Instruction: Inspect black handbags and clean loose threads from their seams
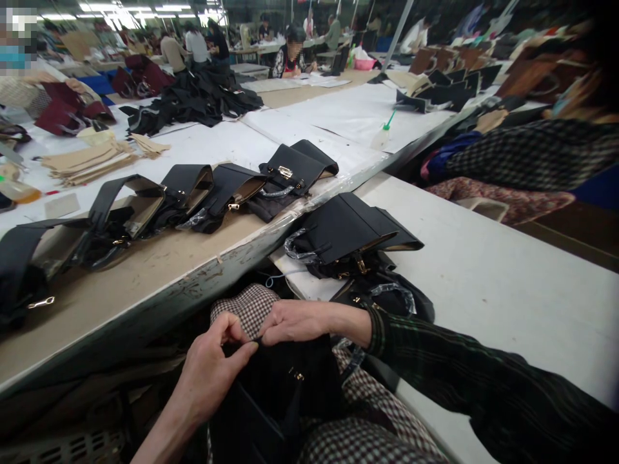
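Note:
A black handbag (285,393) with small gold fittings rests on my lap, over checked trousers. My left hand (215,367) pinches its top edge with thumb and fingers closed. My right hand (294,322), coming from a dark striped sleeve, grips the same edge just to the right, fingers curled. The two hands nearly touch. Whatever lies between the fingertips is too small to make out.
Two black handbags (353,235) are stacked on the white table (483,277) to my right. A row of black handbags (193,193) lies along the brown bench (145,270) ahead. Farther off are a glue bottle (382,135), tan pieces, maroon bags and seated people.

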Action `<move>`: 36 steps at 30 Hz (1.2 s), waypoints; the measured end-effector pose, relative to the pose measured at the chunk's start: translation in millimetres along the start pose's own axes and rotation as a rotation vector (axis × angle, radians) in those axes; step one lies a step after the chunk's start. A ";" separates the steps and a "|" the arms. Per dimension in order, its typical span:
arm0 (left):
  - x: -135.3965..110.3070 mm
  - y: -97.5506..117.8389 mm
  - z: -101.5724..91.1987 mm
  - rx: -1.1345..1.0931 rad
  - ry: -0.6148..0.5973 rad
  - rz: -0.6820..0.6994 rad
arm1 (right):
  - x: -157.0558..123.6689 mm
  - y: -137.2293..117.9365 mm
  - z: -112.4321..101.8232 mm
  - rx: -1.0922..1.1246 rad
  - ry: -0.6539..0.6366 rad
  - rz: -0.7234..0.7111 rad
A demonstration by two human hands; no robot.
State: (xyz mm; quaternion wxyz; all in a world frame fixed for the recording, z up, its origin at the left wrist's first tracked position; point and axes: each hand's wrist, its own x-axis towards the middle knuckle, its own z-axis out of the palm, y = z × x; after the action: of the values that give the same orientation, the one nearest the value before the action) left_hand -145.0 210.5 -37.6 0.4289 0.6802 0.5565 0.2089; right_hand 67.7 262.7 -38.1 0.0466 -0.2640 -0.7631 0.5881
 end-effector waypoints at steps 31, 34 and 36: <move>-4.2 -6.2 -0.9 -0.027 -0.028 0.003 | 2.6 20.0 5.5 0.134 0.127 0.052; -4.4 -3.5 -0.8 -0.024 -0.040 -0.005 | -17.7 14.9 0.3 0.080 0.128 0.090; -4.7 -2.7 -1.1 -0.027 -0.043 -0.006 | -28.3 12.5 -2.4 0.050 0.136 0.106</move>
State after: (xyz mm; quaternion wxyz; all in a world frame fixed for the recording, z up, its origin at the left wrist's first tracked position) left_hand -148.8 206.6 -38.4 0.4506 0.6770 0.5462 0.2008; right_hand 97.2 254.0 -42.1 0.0737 -0.3422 -0.7282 0.5892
